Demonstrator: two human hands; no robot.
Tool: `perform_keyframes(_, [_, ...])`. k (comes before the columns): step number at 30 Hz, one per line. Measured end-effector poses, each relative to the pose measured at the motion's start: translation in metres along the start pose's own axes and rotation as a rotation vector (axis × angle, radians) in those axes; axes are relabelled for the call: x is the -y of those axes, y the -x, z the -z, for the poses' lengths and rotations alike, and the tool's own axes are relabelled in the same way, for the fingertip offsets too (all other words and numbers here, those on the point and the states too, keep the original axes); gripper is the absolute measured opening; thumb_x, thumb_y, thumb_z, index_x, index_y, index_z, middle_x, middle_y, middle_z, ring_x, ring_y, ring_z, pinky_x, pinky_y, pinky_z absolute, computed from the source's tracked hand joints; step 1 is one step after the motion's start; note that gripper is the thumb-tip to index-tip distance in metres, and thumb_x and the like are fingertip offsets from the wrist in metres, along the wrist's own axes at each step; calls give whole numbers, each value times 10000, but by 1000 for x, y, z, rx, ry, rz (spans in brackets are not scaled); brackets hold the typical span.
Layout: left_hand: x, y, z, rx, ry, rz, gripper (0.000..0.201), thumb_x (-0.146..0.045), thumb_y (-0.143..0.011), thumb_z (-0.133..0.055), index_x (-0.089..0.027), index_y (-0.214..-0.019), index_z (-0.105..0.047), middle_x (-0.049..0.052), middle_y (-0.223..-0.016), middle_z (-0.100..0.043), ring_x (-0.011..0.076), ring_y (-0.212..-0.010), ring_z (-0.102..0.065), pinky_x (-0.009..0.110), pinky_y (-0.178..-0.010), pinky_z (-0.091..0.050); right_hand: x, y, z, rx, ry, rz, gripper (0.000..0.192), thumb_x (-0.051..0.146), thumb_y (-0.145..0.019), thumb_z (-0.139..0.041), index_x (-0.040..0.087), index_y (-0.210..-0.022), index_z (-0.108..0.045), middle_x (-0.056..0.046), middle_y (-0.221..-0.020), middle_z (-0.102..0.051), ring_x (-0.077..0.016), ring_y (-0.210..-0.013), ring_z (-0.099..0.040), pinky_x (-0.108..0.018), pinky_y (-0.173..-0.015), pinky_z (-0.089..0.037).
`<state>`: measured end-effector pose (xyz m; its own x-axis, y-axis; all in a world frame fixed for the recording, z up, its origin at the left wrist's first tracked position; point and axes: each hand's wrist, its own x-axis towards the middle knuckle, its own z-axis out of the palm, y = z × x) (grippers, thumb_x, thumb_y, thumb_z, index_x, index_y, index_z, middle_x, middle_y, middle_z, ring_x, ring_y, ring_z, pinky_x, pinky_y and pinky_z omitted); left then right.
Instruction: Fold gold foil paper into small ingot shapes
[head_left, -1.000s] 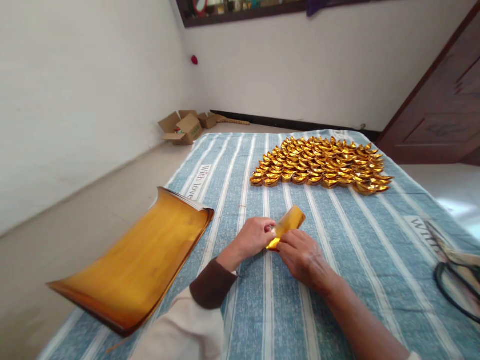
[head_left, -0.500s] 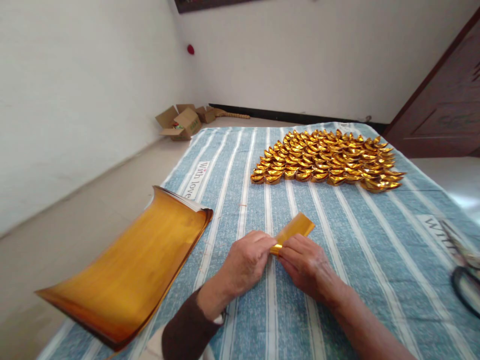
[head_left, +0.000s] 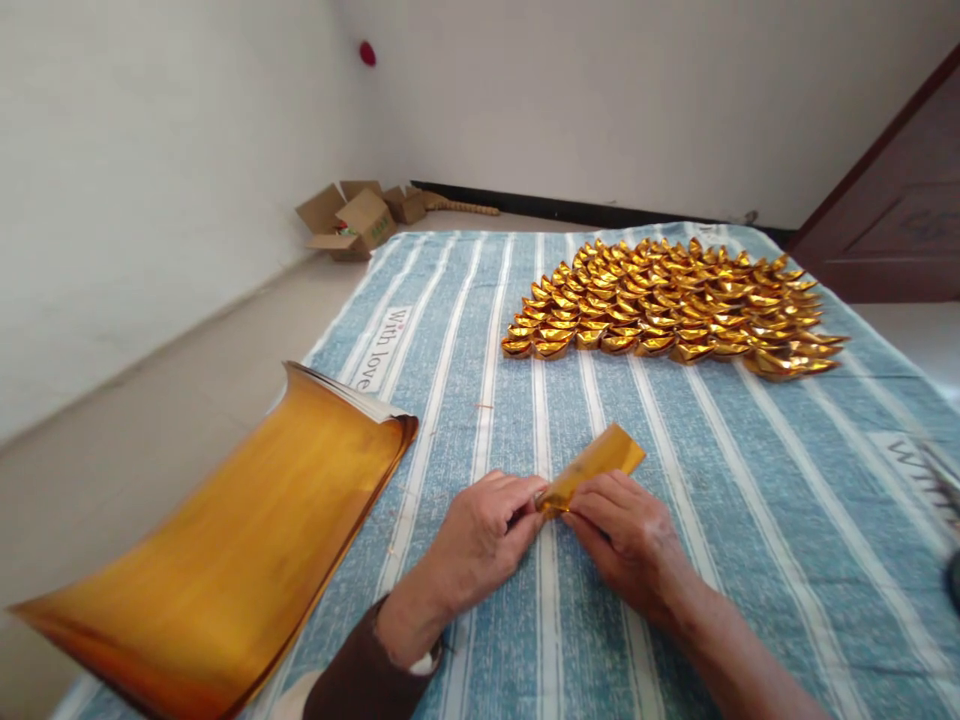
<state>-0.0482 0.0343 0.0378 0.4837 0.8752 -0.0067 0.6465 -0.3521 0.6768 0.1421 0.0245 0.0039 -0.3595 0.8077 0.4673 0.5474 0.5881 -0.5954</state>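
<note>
A folded strip of gold paper (head_left: 596,463) lies on the blue striped cloth (head_left: 720,470), pointing up and to the right. My left hand (head_left: 476,545) pinches its near end from the left. My right hand (head_left: 626,535) pinches the same end from the right, so the fingertips of both hands meet on the strip. A curled stack of gold paper sheets (head_left: 240,545) lies at the left, partly over the cloth's edge. Farther back, many folded gold ingots (head_left: 667,305) sit in close rows on the cloth.
Open cardboard boxes (head_left: 349,220) stand on the floor in the far left corner by the white wall. A dark wooden door (head_left: 892,215) is at the right. A dark object (head_left: 952,580) shows at the right edge of the cloth.
Both hands have slid slightly nearer along the cloth and kept hold of the strip's end. The view tilted down, so the ingots and boxes sit higher in the frame.
</note>
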Motion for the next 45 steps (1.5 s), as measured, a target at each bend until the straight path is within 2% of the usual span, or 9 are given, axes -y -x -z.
perform_keyframes(4, [0,0,0,21,-5,-2,150,-149,-827,-577,-198,-955,-639,-10,-743,-589,170,-747,-520,292,-692,-406,1,0,0,-11,-9,-36,195,159,-919,-521,157,-778,-656,-56,-780,-637,-170,-767,-558,-325,-711,-460])
perform_keyframes(10, [3,-1,-4,-17,-50,8,148,-154,-869,-506,-195,-948,-624,5,-764,-600,176,-761,-531,300,-697,-415,1,2,-2,-45,2,-79,212,181,-919,-516,173,-771,-668,-71,-865,-649,-173,-816,-585,-325,-721,-503])
perform_keyframes(16, [2,-2,-4,-6,-80,-21,107,-177,-864,-519,-203,-912,-611,3,-765,-605,178,-762,-535,292,-682,-413,3,0,-2,-63,51,-75,252,173,-926,-487,179,-747,-665,-77,-875,-657,-178,-820,-600,-327,-711,-517])
perform_keyframes(25, [4,-2,-5,12,-89,-58,161,-206,-910,-473,-192,-964,-624,16,-777,-618,183,-758,-542,301,-680,-422,7,3,-3,-60,120,-82,247,187,-930,-503,174,-719,-631,-65,-816,-636,-178,-792,-577,-337,-735,-464])
perform_keyframes(33, [2,-4,-6,18,-110,-36,163,-189,-906,-467,-195,-894,-629,15,-753,-604,179,-751,-538,292,-666,-415,8,1,-2,-35,222,-108,311,195,-941,-470,194,-643,-557,-22,-656,-553,-150,-648,-489,-307,-639,-384])
perform_keyframes(45, [-2,0,-9,-18,-152,47,121,-211,-873,-558,-200,-842,-675,30,-790,-585,194,-804,-527,314,-699,-428,7,3,-2,-39,199,-124,271,194,-937,-469,201,-682,-562,-22,-669,-548,-163,-664,-494,-317,-644,-369])
